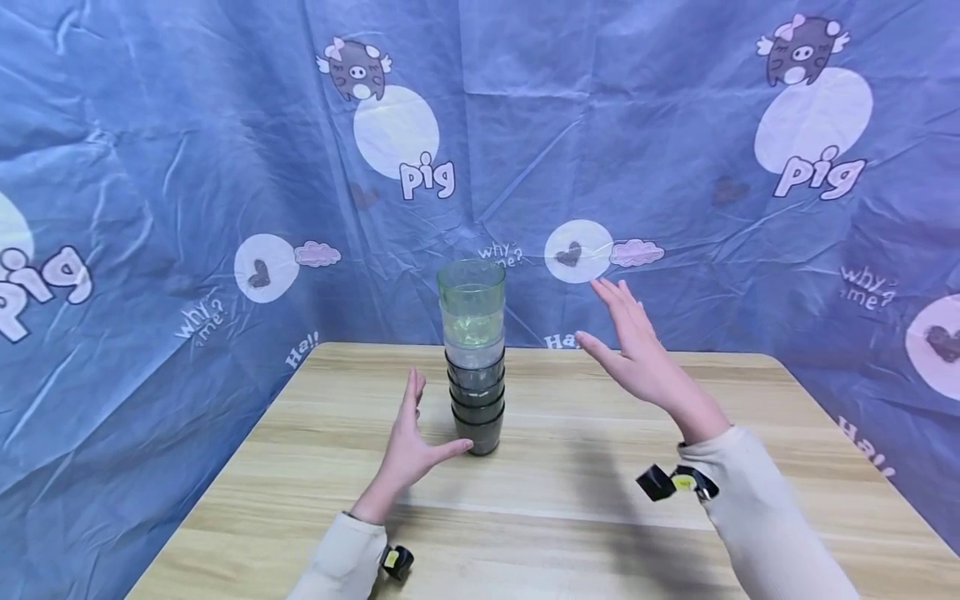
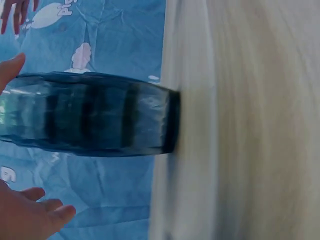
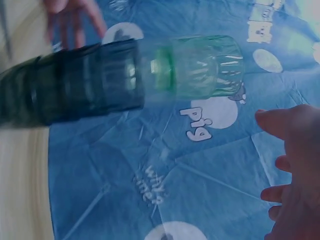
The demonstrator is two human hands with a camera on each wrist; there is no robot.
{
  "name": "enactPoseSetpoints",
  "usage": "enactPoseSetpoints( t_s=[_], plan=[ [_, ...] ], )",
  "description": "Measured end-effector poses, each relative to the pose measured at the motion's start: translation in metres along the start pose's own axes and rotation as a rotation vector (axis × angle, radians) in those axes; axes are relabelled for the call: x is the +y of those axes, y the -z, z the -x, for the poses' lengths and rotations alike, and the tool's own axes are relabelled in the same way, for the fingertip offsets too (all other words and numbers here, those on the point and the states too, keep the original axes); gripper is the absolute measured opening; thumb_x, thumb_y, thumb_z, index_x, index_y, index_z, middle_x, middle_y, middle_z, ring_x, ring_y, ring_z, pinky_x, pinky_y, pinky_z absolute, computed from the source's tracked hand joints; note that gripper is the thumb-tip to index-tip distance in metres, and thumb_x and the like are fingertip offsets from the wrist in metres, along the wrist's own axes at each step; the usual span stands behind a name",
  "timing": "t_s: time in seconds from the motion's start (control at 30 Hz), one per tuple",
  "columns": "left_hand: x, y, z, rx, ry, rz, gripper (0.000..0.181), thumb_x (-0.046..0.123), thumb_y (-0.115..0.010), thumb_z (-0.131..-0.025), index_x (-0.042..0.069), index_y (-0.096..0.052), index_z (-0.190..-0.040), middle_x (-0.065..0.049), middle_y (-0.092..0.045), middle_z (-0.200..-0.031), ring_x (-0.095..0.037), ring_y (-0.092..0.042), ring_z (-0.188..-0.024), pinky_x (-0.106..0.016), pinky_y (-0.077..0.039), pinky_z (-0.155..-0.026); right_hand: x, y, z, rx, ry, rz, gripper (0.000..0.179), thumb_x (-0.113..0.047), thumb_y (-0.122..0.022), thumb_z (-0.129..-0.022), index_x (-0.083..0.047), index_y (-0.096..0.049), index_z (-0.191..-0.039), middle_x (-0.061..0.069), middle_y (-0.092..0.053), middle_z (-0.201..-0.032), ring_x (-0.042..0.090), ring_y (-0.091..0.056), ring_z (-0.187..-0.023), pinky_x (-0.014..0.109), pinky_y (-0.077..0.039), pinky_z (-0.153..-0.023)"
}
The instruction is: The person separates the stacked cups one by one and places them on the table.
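A tall stack of nested plastic cups stands upright on the table. Its lower part is several dark grey cups (image 1: pixel 477 408), then a clear cup (image 1: pixel 474 350), with a pale green cup (image 1: pixel 471 300) on top. My left hand (image 1: pixel 408 446) is beside the stack's lower left, thumb and fingers spread wide; whether the thumb touches the bottom cup I cannot tell. To the right and higher, my right hand (image 1: pixel 630 354) hovers apart from the stack, fingers extended and thumb spread. In the right wrist view the green cup (image 3: pixel 210 67) is near that thumb, with a gap between.
The wooden table (image 1: pixel 300 467) has its far edge just behind the stack. Behind and at both sides hangs a wrinkled blue cloth (image 1: pixel 525 150) printed with pigs and words. Small black devices (image 1: pixel 675 483) are strapped at both wrists.
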State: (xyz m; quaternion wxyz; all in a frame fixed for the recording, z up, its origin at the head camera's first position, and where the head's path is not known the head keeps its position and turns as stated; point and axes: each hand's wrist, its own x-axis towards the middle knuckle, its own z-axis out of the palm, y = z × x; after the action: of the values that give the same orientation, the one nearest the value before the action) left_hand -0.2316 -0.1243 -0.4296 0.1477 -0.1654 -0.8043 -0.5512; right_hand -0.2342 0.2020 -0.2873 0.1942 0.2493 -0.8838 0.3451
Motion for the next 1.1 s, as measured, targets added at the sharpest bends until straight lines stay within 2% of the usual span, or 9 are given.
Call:
enactPoseSetpoints(
  t_s=[0.17, 0.23, 0.43, 0.63, 0.8, 1.1],
  plan=[
    [-0.012, -0.007, -0.001, -0.025, 0.035, 0.156, 0.127, 0.01, -0.091, -0.069, 0.001, 0.001, -0.158, -0.028, -0.022, -0.158, -0.046, -0.022, -0.144, -0.061, -0.024, -0.114, -0.009, -0.005, -0.02, 0.03, -0.036, -0.116, 0.073, -0.023, -0.06, -0.099, -0.01, -0.018, -0.158, 0.017, -0.016, -0.162, 0.033, -0.009, -0.15, 0.062, -0.015, -0.116],
    [-0.016, -0.009, -0.002, -0.038, 0.056, 0.225, 0.128, 0.009, -0.09, -0.07, 0.001, 0.002, -0.158, -0.031, -0.023, -0.157, -0.048, -0.022, -0.143, -0.061, -0.023, -0.114, -0.013, -0.01, -0.029, 0.054, -0.026, -0.176, 0.073, -0.021, -0.061, -0.099, -0.009, -0.02, -0.158, 0.016, -0.021, -0.161, 0.032, -0.016, -0.148, 0.058, -0.018, -0.117],
    [-0.027, -0.014, -0.004, -0.064, 0.104, 0.398, 0.126, -0.001, -0.086, -0.071, 0.001, 0.006, -0.157, -0.034, -0.023, -0.155, -0.048, -0.02, -0.144, -0.06, -0.02, -0.115, -0.024, -0.026, -0.053, 0.094, -0.038, -0.464, 0.072, -0.014, -0.062, -0.097, -0.005, -0.021, -0.156, 0.018, -0.031, -0.155, 0.029, -0.026, -0.145, 0.044, -0.023, -0.119],
    [-0.035, -0.019, -0.008, -0.096, 0.135, 0.493, 0.125, -0.004, -0.085, -0.071, -0.001, 0.006, -0.156, -0.036, -0.025, -0.154, -0.05, -0.022, -0.143, -0.06, -0.021, -0.115, -0.035, -0.039, -0.074, 0.089, -0.099, -0.699, 0.072, -0.011, -0.063, -0.095, -0.003, -0.022, -0.154, 0.018, -0.037, -0.15, 0.028, -0.032, -0.142, 0.047, -0.03, -0.116],
    [-0.04, -0.023, -0.008, -0.14, 0.197, 0.56, 0.123, -0.007, -0.083, -0.071, -0.002, 0.006, -0.156, -0.037, -0.025, -0.153, -0.051, -0.023, -0.142, -0.057, -0.023, -0.115, -0.042, -0.049, -0.087, 0.048, -0.124, -0.807, 0.077, -0.007, -0.064, -0.091, -0.004, -0.022, -0.155, 0.021, -0.037, -0.15, 0.03, -0.034, -0.141, 0.046, -0.032, -0.114],
    [-0.048, -0.024, -0.009, -0.143, 0.302, 0.638, 0.106, -0.018, -0.069, -0.075, -0.001, -0.003, -0.157, -0.034, -0.026, -0.154, -0.05, -0.03, -0.139, -0.053, -0.032, -0.113, -0.051, -0.064, -0.101, -0.015, -0.124, -0.895, 0.086, 0.003, -0.068, -0.083, -0.005, -0.021, -0.155, 0.022, -0.042, -0.147, 0.033, -0.038, -0.135, 0.048, -0.034, -0.112]
  ],
)
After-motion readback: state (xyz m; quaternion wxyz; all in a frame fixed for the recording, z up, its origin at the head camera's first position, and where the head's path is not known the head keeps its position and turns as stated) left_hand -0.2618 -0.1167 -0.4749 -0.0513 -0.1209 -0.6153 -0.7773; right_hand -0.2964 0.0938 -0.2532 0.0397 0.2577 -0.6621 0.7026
